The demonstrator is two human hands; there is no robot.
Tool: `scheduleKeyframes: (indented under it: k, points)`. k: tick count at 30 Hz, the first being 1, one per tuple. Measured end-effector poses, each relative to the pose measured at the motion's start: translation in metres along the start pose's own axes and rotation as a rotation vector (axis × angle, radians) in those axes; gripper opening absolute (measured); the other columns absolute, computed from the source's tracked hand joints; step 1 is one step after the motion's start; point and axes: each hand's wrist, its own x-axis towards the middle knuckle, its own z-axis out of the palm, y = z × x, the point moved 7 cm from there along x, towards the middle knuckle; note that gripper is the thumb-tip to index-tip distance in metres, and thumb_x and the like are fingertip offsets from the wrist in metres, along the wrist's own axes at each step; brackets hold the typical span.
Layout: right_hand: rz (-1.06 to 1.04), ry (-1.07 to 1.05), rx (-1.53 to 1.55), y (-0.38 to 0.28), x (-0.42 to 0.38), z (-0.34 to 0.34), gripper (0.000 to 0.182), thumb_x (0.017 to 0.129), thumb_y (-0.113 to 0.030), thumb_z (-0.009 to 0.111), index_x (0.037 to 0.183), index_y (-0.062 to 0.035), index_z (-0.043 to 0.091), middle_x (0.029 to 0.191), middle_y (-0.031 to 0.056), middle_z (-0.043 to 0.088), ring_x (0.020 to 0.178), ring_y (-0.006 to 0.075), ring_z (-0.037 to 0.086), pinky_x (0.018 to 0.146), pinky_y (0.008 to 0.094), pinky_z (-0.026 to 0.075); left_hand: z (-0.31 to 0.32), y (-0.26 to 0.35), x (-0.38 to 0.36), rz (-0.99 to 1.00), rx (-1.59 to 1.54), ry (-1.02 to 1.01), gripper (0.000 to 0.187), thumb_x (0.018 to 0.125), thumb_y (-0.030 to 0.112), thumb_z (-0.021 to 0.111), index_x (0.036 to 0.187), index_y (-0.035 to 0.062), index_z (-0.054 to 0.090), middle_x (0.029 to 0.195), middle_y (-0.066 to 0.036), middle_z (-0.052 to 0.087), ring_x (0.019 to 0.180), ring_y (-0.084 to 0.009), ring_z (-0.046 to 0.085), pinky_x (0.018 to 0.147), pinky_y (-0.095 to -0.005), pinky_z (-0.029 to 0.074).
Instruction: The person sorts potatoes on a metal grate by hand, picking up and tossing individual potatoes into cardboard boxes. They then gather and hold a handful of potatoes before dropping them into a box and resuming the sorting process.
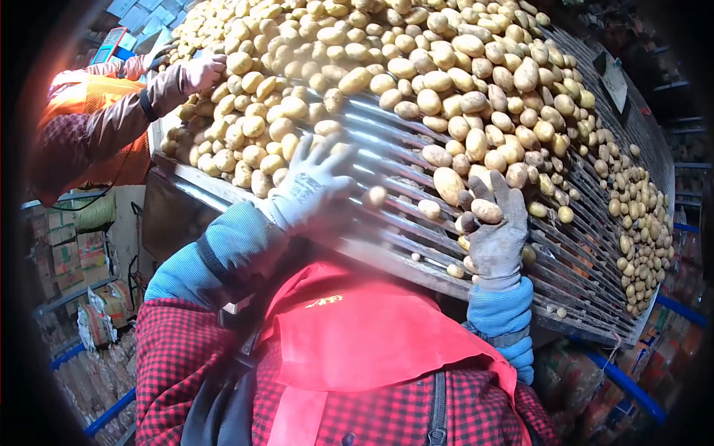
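Observation:
A large heap of potatoes (476, 89) lies on a sloping slatted rack (416, 249). My left hand (312, 189), in a pale glove, is slightly blurred over the slats at the lower edge of the heap. Its fingers are spread and touch or nearly touch potatoes, with nothing seen held. In a dirty grey glove, my right hand (500, 241) has its fingers around a single potato (486, 212). More potatoes lie just beyond its fingertips, and a few small ones (455, 271) sit on the bars between my hands.
Another person's gloved hand (204, 72) reaches into the heap at upper left; that person wears an orange vest (111, 97). A second pile of potatoes (643, 230) lies at the rack's right end. Stacked boxes (78, 264) and blue rails (625, 386) stand below the rack's level.

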Motion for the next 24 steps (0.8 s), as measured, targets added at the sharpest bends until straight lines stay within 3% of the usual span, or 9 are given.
scheduleKeyframes:
  k: [5,9,11,13,14,17,19,21,24]
  points:
    - [0.039,-0.05,0.038,0.02,0.012,0.037,0.059,0.103,-0.056,0.045,0.142,-0.0132,0.054,0.132,0.0138,0.064,0.102,0.0278,0.066,0.074,0.0357,0.055,-0.016,-0.079,-0.006,-0.064,0.153,0.163,0.019,0.079,0.029,0.075,0.095,0.0196,0.073,0.145,-0.014,0.053,0.139,-0.0408,0.042,0.112,-0.0629,0.029]
    - [-0.05,-0.186,-0.05,0.02,0.017,0.054,0.057,0.103,-0.057,0.044,0.143,-0.0176,0.054,0.131,0.0099,0.066,0.099,0.0249,0.067,0.07,0.0332,0.053,-0.047,-0.168,-0.002,-0.31,0.432,0.17,0.028,0.082,0.036,0.071,0.104,0.0186,0.072,0.147,-0.012,0.051,0.141,-0.0356,0.04,0.114,-0.0613,0.027]
    - [-0.017,-0.225,0.011,0.022,0.027,0.049,0.056,0.104,-0.056,0.043,0.142,-0.0175,0.055,0.129,0.009,0.067,0.101,0.0244,0.068,0.071,0.0328,0.054,-0.063,-0.189,0.006,-0.355,0.413,0.218,0.024,0.083,0.029,0.073,0.105,0.0177,0.073,0.142,-0.016,0.056,0.134,-0.0381,0.047,0.112,-0.0555,0.032]
    - [-0.022,-0.138,0.07,0.018,0.028,0.052,0.053,0.107,-0.051,0.04,0.144,-0.0144,0.051,0.132,0.0189,0.062,0.099,0.0241,0.067,0.071,0.0321,0.057,-0.076,-0.171,0.037,-0.215,0.352,0.392,0.041,0.083,0.029,0.074,0.121,0.0175,0.068,0.137,-0.016,0.059,0.13,-0.0373,0.051,0.11,-0.0496,0.037]
    - [-0.001,-0.122,0.119,0.018,0.032,0.048,0.055,0.104,-0.055,0.043,0.142,-0.0166,0.055,0.128,0.0094,0.067,0.108,0.0262,0.067,0.078,0.0349,0.055,-0.077,-0.154,0.061,-0.134,0.238,0.389,0.041,0.083,0.029,0.075,0.121,0.0165,0.068,0.136,-0.016,0.059,0.129,-0.0367,0.052,0.108,-0.049,0.039]
    - [0.015,-0.195,0.229,0.012,0.041,0.057,0.058,0.103,-0.055,0.047,0.144,-0.0148,0.053,0.129,0.0092,0.065,0.108,0.027,0.066,0.079,0.0356,0.055,-0.083,-0.081,0.148,0.186,-0.082,0.319,0.047,0.081,0.029,0.079,0.123,0.0146,0.065,0.132,-0.014,0.061,0.122,-0.0354,0.056,0.102,-0.0477,0.043]
    - [-0.009,-0.275,0.212,0.009,0.051,0.06,0.063,0.102,-0.057,0.049,0.148,-0.0141,0.049,0.13,0.0095,0.064,0.106,0.0271,0.066,0.079,0.0346,0.055,-0.074,-0.037,0.208,0.11,-0.04,0.118,0.047,0.084,0.037,0.076,0.124,0.0146,0.064,0.127,-0.013,0.062,0.12,-0.0348,0.056,0.1,-0.0494,0.043]
    - [-0.005,-0.314,0.247,0.009,0.057,0.064,0.064,0.102,-0.057,0.048,0.149,-0.0145,0.048,0.131,0.0096,0.064,0.108,0.0274,0.066,0.08,0.0354,0.055,-0.043,-0.025,0.253,0.22,-0.066,0.29,0.051,0.086,0.048,0.071,0.126,0.0181,0.064,0.126,-0.011,0.063,0.12,-0.0347,0.056,0.1,-0.0506,0.042]
    - [0.015,-0.303,0.252,0.018,0.062,0.056,0.06,0.104,-0.056,0.045,0.149,-0.0161,0.048,0.135,0.0126,0.062,0.113,0.031,0.064,0.082,0.036,0.056,-0.003,-0.023,0.3,-0.005,-0.049,0.033,0.053,0.082,0.055,0.071,0.125,0.024,0.065,0.129,-0.01,0.061,0.123,-0.0358,0.054,0.102,-0.0516,0.041]
